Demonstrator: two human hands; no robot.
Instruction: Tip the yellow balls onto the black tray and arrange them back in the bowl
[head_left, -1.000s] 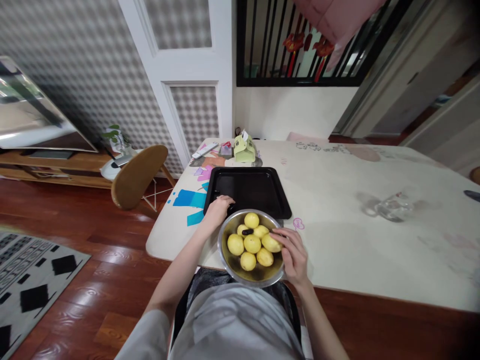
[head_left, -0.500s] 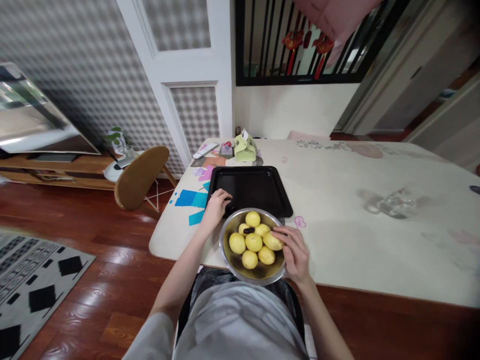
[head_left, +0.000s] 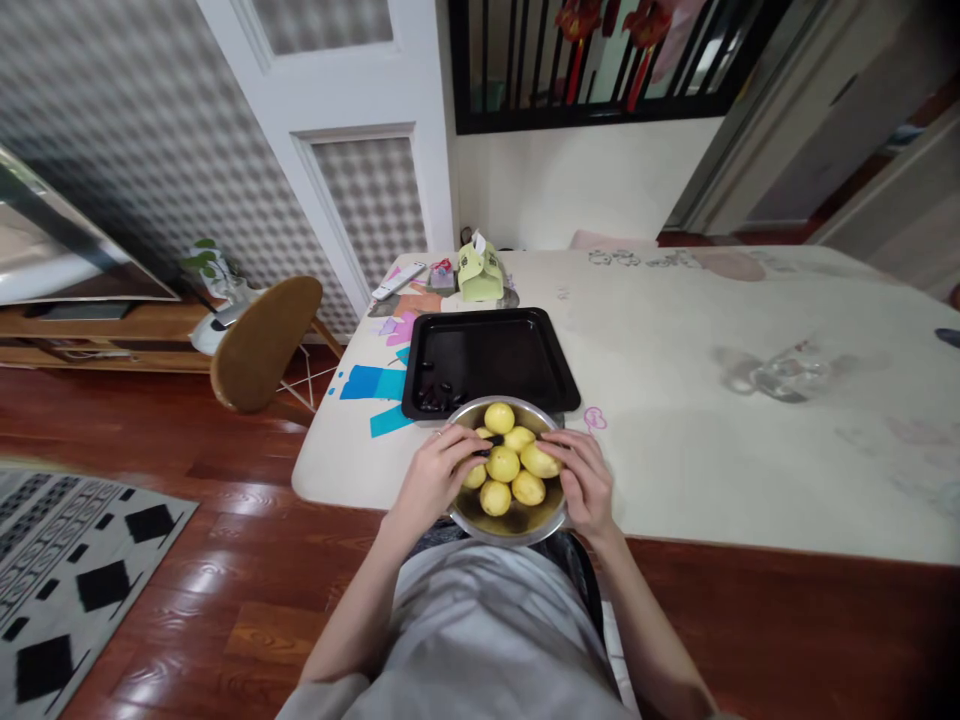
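Note:
A metal bowl (head_left: 517, 532) holding several yellow lemons (head_left: 502, 463) stands at the table's near edge in front of me. My left hand (head_left: 433, 478) reaches over the bowl's left rim, its fingertips pinched at a small dark piece (head_left: 491, 451) lying among the lemons. My right hand (head_left: 582, 482) curls around the bowl's right rim, fingers resting on the rightmost lemon (head_left: 541, 460). Just behind the bowl lies a black baking tray (head_left: 495, 352) with several small dark pieces (head_left: 437, 395) in its near left corner.
The pale table (head_left: 675, 420) carries a green box (head_left: 480, 272), a remote (head_left: 398, 281) and coloured paper shapes (head_left: 371, 383) at its far left, and a clear glass item (head_left: 780, 376) to the right. A wooden chair (head_left: 262, 340) stands left of the table.
My left hand has left the tray's near left corner and come back to the bowl, onto the dark piece. Dark pieces now lie in the tray. The view has tilted down.

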